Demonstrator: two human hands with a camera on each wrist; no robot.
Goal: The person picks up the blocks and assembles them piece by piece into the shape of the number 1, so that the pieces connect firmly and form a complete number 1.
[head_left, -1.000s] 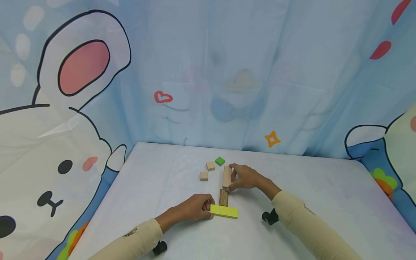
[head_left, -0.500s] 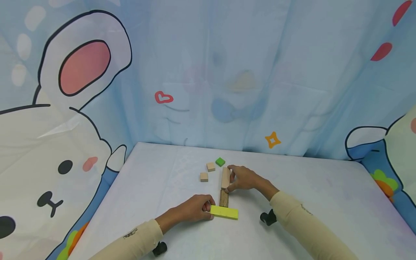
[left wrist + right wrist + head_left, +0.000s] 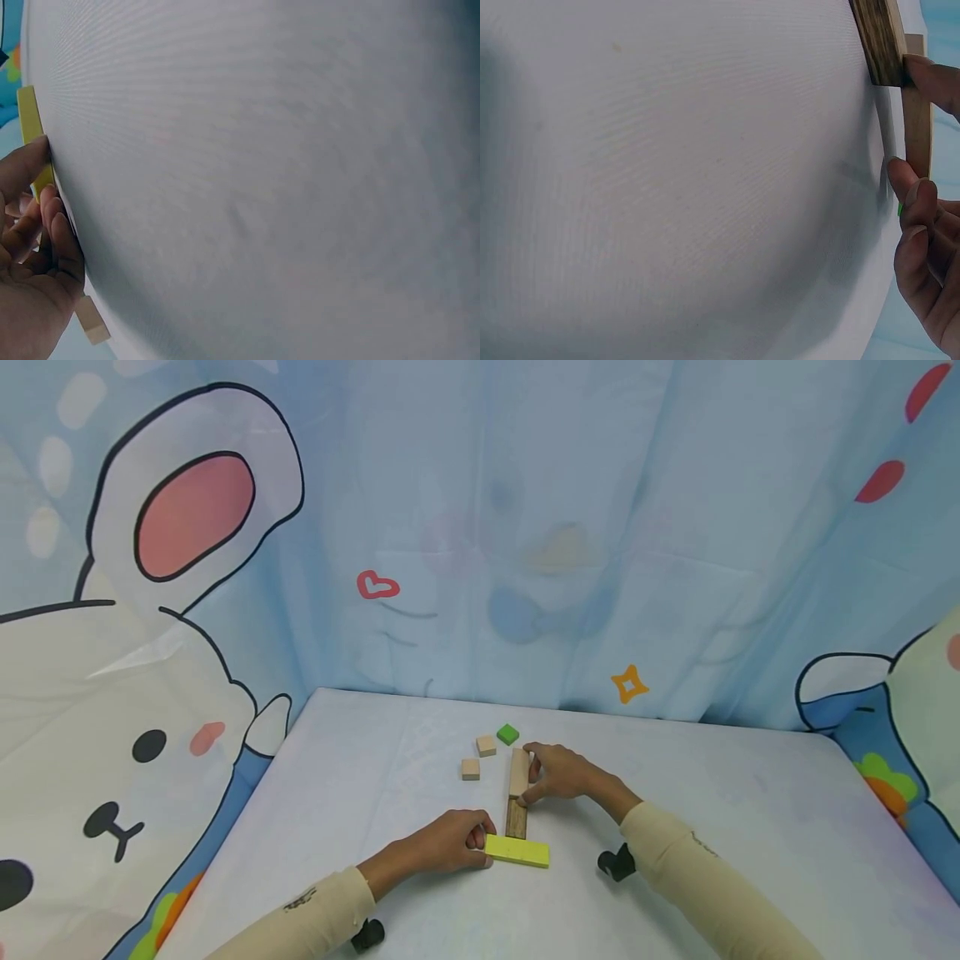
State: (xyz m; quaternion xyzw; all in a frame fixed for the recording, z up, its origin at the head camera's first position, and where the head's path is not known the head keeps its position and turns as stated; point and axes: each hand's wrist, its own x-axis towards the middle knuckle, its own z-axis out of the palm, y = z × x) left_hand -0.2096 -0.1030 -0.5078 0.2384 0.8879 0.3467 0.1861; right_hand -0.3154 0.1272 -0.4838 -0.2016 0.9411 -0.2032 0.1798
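My left hand pinches the left end of a long yellow block between thumb and fingers. Behind the yellow block's middle, a dark brown wooden block points away from me, making a T shape. Farther back, my right hand grips a pale wooden block lengthwise, thumb at the near end and fingertips at the far end. That pale block lines up with the brown one. In the right wrist view, the thumb lies where the pale block meets the brown block's end; whether the blocks touch is unclear.
Two small pale wooden cubes and a green block lie behind and left of the right hand. They stand on a white-covered table with a printed blue curtain behind it.
My right hand has shifted slightly left and nearer with the pale block, bringing it in line with the brown block. The left hand and yellow block have hardly moved.
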